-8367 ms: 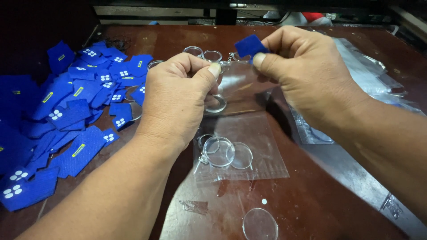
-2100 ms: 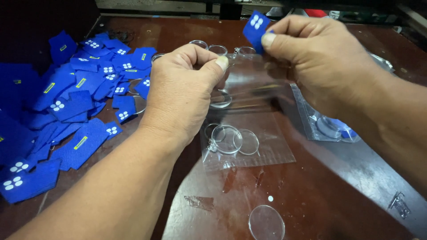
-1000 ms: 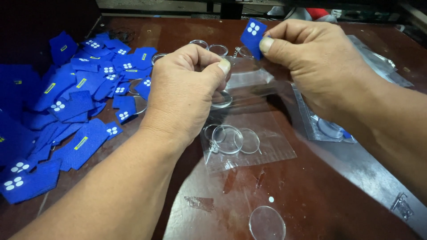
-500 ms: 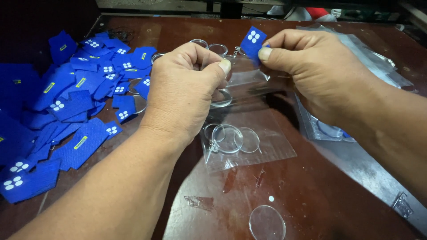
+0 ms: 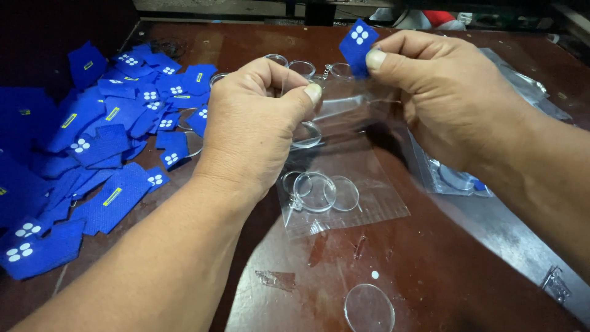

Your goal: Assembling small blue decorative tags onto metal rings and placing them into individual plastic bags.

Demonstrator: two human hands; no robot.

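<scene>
My left hand [image 5: 255, 120] is closed around the top edge of a clear plastic bag [image 5: 344, 184], pinching it with thumb and fingers. The bag hangs down onto the brown table [image 5: 467, 276] and holds clear round keychain discs [image 5: 316, 192]. My right hand [image 5: 442, 92] pinches a small blue fabric tag [image 5: 358, 38] with white dots between thumb and forefinger, just above the bag's mouth, and its lower fingers also touch the bag.
A large heap of blue fabric tags [image 5: 92, 141] covers the table's left side. Loose clear discs [image 5: 289, 63] lie at the back and one disc [image 5: 369, 307] near the front. More clear bags [image 5: 455, 178] lie at the right.
My right hand has brought the blue tag down and left toward the bag's mouth. My left hand has kept its hold on the bag.
</scene>
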